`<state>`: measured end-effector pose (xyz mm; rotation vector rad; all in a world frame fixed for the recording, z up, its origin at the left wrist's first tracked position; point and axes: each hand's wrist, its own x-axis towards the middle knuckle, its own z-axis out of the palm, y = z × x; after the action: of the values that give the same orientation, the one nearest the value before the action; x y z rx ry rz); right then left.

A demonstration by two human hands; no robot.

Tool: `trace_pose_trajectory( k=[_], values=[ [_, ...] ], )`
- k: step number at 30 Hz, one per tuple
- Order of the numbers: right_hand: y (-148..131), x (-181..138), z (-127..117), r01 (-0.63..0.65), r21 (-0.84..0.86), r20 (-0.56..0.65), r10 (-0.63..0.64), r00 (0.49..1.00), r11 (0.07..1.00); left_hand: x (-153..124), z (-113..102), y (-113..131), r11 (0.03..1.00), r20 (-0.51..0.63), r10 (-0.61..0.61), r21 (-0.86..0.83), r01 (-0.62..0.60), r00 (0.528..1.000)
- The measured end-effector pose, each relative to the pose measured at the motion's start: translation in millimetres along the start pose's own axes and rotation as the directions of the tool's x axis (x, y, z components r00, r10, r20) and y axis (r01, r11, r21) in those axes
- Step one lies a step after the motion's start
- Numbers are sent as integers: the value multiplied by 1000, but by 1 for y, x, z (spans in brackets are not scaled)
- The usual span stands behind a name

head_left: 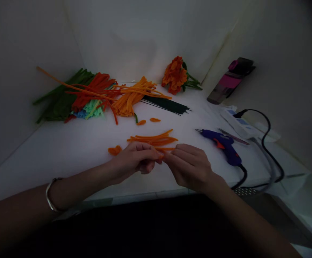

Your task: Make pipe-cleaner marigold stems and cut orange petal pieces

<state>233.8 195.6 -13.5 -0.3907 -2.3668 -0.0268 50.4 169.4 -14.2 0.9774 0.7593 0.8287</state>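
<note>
Above the front of the white table, my left hand [137, 157] and my right hand [190, 165] meet fingertip to fingertip. Both are closed in a pinch on a small orange pipe cleaner [161, 156], mostly hidden by the fingers. Just behind them lies a loose row of orange pipe cleaners [153, 139]. Left of my left hand rests a small cluster of looped orange petals [115, 150]. Two more single orange petals, one nearer [141, 122] and one to its right [155, 120], lie farther back.
Bundles of green [56, 104], red-orange [93, 91] and orange pipe cleaners [130, 98] lie at the back left, beside dark green stems [166, 104]. An orange flower bouquet [175, 77] is behind. On the right are a blue glue gun [222, 141], tweezers [233, 137], a power strip [238, 122] and a bottle [229, 82].
</note>
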Motion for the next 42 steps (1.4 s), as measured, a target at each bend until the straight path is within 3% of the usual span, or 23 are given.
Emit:
trace_pose_trajectory(
  k=[2,5,7,9,10,12,16,18,19,21,22,24,25,26,27,29,31,32,34,36,38,40,42],
  values=[
    [1,0,-1,-11,23,0,11,1000,1000,-1,0,1,999,25,10,52,-11,1000],
    [-3,5,-9,-273,252,80,261,962,928,-5,1,6,919,37,219,329,-219,975],
    [-5,9,-15,-479,409,202,435,878,777,-8,1,7,694,71,482,578,-430,873],
    [-6,11,-18,-622,543,342,527,778,564,-10,-1,6,394,163,676,744,-540,718],
    [-5,11,-17,-664,601,411,540,735,446,-10,-3,5,281,217,719,778,-562,660],
    [-4,10,-13,-694,690,527,516,676,205,-9,-5,2,182,290,741,782,-596,606],
    [-3,7,-4,-669,710,686,431,587,-220,-8,-6,0,162,335,726,765,-623,600],
    [-4,8,-1,-662,672,737,389,553,-332,-9,-4,2,203,301,707,781,-591,639],
    [-5,8,-1,-666,662,746,384,544,-344,-10,-2,3,256,260,691,784,-565,675],
    [-7,10,-2,-685,683,714,427,554,-253,-12,2,7,433,132,625,761,-483,769],
    [-9,11,-3,-701,702,664,474,579,-126,-12,4,9,541,59,570,724,-428,820],
    [-10,10,-4,-693,659,474,554,685,293,-12,5,10,734,-57,433,602,-315,899],
    [-9,9,-4,-629,561,343,540,769,538,-11,5,10,808,-90,367,524,-270,926],
    [-7,6,-4,-512,413,212,467,859,753,-9,5,9,869,-109,304,439,-229,946],
    [-5,4,-3,-354,243,103,339,935,903,-7,4,7,919,-120,244,347,-190,962],
    [1,-2,0,-40,-32,-6,39,999,999,-4,1,3,981,-115,127,163,-107,985],
    [6,-5,2,81,-125,-5,-82,997,989,-2,-1,1,997,-105,42,65,-36,994],
    [8,-5,2,37,-98,10,-36,999,995,-2,-1,1,997,-110,32,71,-24,993],
    [7,-1,1,-206,94,96,197,976,974,-2,-2,4,983,-145,87,173,-61,986],
    [5,4,0,-502,383,266,428,864,775,-3,-1,9,947,-180,164,303,-104,970],
    [4,7,0,-678,610,473,498,727,410,-4,-1,12,917,-189,198,383,-114,962],
    [5,8,2,-718,695,628,450,635,45,-4,-1,14,903,-200,205,417,-106,958],
    [6,7,5,-688,685,719,371,587,-239,-4,-1,13,897,-212,225,425,-118,951]
  ],
)
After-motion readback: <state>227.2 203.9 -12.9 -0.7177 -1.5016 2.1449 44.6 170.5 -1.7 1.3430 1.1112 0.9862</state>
